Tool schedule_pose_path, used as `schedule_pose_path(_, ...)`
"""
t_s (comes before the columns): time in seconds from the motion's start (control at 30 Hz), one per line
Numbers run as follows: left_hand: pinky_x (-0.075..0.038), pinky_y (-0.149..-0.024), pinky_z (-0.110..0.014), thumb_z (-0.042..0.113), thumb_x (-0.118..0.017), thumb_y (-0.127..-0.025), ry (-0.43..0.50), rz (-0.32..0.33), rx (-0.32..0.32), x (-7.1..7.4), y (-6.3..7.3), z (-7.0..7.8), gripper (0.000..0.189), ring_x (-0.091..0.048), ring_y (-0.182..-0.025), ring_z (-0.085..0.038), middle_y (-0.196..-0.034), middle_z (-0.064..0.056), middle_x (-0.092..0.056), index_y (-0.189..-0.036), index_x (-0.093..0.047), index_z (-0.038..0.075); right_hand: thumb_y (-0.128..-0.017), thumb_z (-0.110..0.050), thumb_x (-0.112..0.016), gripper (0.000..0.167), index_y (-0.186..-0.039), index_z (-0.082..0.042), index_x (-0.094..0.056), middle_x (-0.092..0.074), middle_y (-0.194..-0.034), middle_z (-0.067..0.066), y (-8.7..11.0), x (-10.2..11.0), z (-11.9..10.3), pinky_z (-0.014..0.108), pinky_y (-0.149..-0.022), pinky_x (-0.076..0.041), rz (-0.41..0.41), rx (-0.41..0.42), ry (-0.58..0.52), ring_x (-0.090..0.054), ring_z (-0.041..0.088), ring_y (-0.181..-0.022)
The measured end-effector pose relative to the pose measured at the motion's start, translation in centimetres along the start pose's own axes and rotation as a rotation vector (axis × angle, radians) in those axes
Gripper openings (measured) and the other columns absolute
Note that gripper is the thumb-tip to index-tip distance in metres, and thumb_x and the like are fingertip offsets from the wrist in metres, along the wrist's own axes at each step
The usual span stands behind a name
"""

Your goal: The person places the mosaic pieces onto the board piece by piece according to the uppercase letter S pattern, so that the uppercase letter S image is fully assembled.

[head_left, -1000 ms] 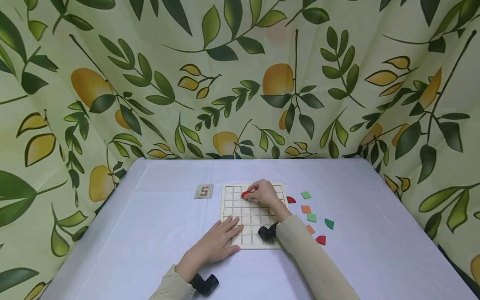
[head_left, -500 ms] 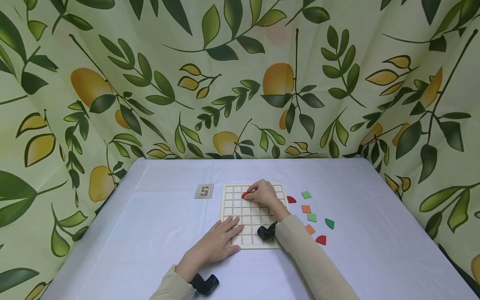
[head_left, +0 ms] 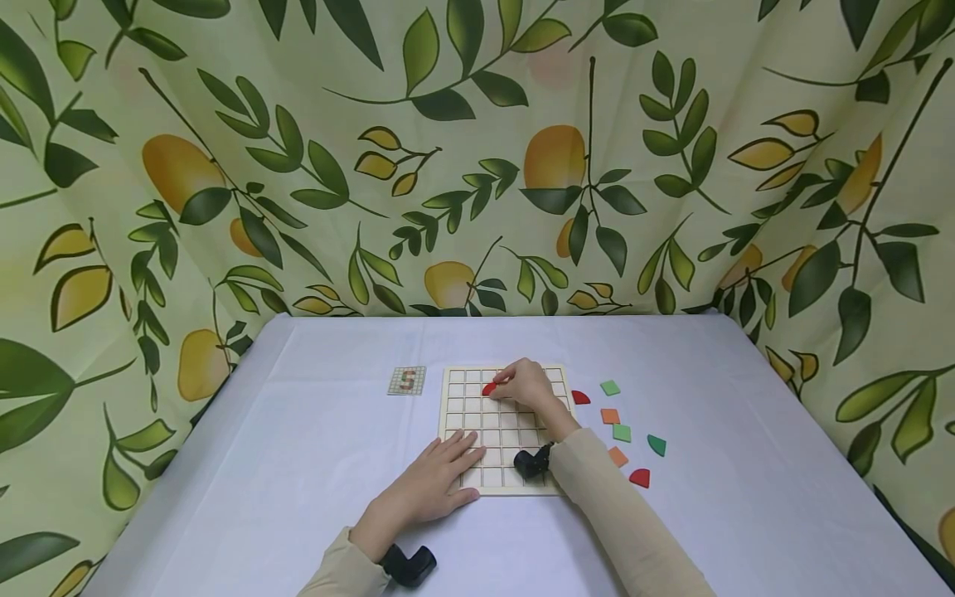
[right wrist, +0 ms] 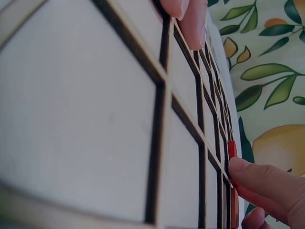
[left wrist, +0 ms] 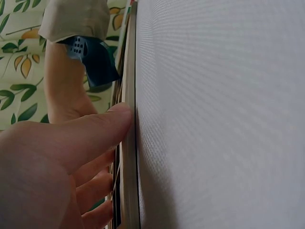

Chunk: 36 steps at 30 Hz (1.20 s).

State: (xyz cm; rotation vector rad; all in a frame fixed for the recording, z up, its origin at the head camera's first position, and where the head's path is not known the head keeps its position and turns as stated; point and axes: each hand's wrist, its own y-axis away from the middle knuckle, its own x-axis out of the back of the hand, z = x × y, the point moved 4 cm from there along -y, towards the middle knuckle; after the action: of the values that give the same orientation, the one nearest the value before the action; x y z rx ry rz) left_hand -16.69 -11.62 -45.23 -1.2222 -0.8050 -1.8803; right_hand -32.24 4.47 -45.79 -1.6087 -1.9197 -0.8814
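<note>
A pale wooden grid board [head_left: 472, 419] lies on the table. Near its far edge my right hand [head_left: 525, 385] pinches a red quarter-circle tile [head_left: 488, 389] with thumb and fingertips. The right wrist view shows this red tile [right wrist: 232, 149] low over the grid at the thumb tip, and an orange-red tile [right wrist: 234, 207] beside it. In the head view the hand hides that second tile. My left hand [head_left: 429, 481] lies with fingers spread over the board's near left corner. In the left wrist view its thumb [left wrist: 107, 126] presses along the board's wooden edge [left wrist: 128, 191].
Right of the board lie loose tiles: red quarter circles [head_left: 639, 478], a dark green one [head_left: 656, 445], light green squares [head_left: 622, 433] and orange squares [head_left: 610, 416]. A small card [head_left: 406, 381] with a gridded pattern sits to the left. A leaf-print curtain [head_left: 477, 207] hangs behind the table.
</note>
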Motion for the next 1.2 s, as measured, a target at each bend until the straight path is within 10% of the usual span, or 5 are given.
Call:
schedule_pose_path(0.27,-0.026,-0.120,-0.054,0.042,-0.057,-0.094,-0.018,0.008,-0.011,-0.2,-0.1,-0.2,0.059,-0.028,-0.149,-0.029,-0.159,-0.005,-0.034,-0.147,-0.042,0.019,-0.075,-0.022,-0.082,0.023,-0.097,-0.014,-0.078,-0.073,-0.109,0.008,0.3,0.2,0.1,0.035,-0.084,-0.051,0.002,0.009,0.002,-0.063,0.022,-0.101)
schedule_pose_path(0.57,-0.026,-0.120,-0.053,0.041,-0.057,-0.094,-0.011,-0.001,-0.005,-0.3,-0.2,-0.1,0.059,-0.027,-0.150,-0.029,-0.159,-0.005,-0.033,-0.147,-0.042,0.019,-0.076,-0.022,-0.082,0.026,-0.100,-0.014,-0.078,-0.072,-0.099,0.007,0.6,0.5,0.1,0.021,-0.061,-0.038,0.017,0.041,0.000,-0.056,0.016,-0.080)
schedule_pose_path(1.2,-0.027,-0.120,-0.054,0.041,-0.057,-0.094,-0.030,0.015,-0.006,-0.4,-0.3,-0.3,0.060,-0.028,-0.149,-0.029,-0.159,-0.005,-0.033,-0.147,-0.042,0.019,-0.079,-0.022,-0.078,0.021,-0.096,-0.009,-0.077,-0.068,-0.087,0.007,1.9,1.9,0.1,0.020,-0.060,-0.039,0.003,0.096,-0.089,-0.052,0.014,-0.074)
